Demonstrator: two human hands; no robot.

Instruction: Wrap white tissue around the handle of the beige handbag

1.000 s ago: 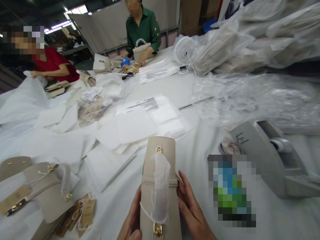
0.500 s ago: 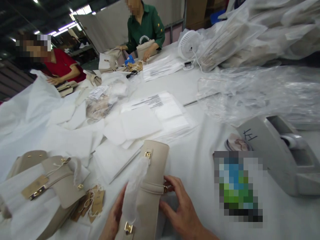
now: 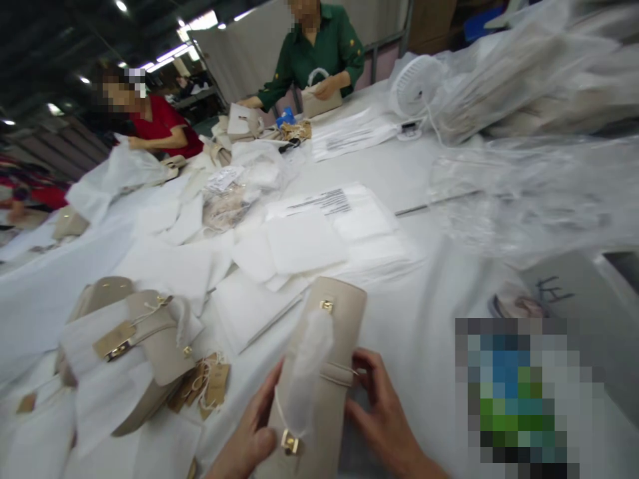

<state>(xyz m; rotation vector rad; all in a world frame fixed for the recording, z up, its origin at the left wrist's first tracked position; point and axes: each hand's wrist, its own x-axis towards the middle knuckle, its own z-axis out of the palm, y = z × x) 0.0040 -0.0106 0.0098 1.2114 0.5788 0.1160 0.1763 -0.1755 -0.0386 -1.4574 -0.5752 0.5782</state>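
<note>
Both hands clasp a beige handbag (image 3: 327, 372) low over the bench (image 3: 424, 319): left hand (image 3: 249, 436) gripping its near edge, right hand (image 3: 384, 419) pinching the side strap. The loose tissue-wrapped handle (image 3: 304, 372) could probably snag, or the tilted handbag could slip.

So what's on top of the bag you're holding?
A filmy white wrapper lies over the beige bag's handle, between two gold clasps. The handle itself is covered.
</note>
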